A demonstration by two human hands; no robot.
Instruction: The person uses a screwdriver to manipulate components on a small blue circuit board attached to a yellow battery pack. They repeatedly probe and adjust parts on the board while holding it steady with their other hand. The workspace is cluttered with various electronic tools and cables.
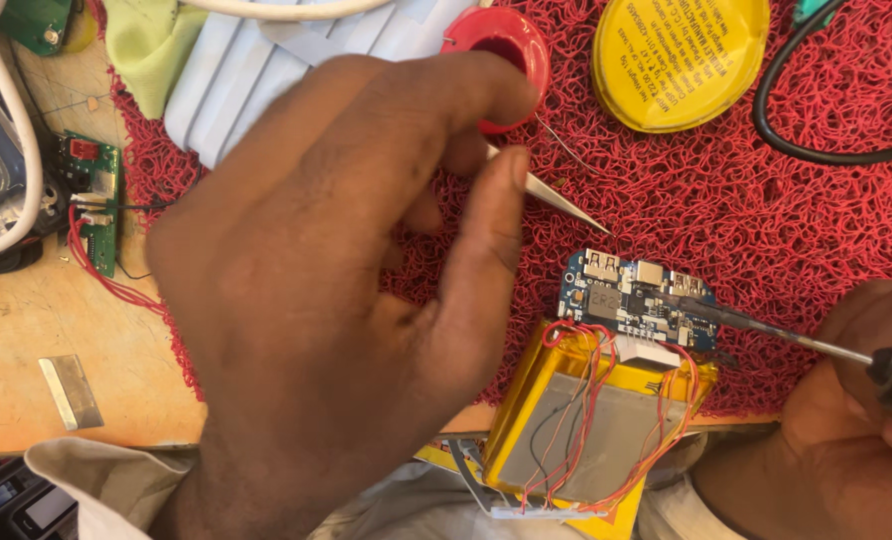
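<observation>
We see the left hand (336, 300) pinching tweezers (556, 197) between thumb and fingers over the red mat (766, 210). The right hand (856, 410), fingers wrapped around a soldering iron (766, 335), sets its tip on the blue circuit board (636, 300), near right, touching a yellow battery pack (596, 420).

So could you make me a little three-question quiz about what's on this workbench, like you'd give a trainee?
1. True or false: the left hand holds tweezers.
2. The iron tip held by the right hand touches which thing?
A. yellow round lid
B. blue circuit board
C. green circuit board
3. Fill in: the blue board rests on a yellow ____ pack wrapped in thin red wires.

Key
1. True: pinched between thumb and fingers, tip over the red mat.
2. B.
3. Battery.
</observation>
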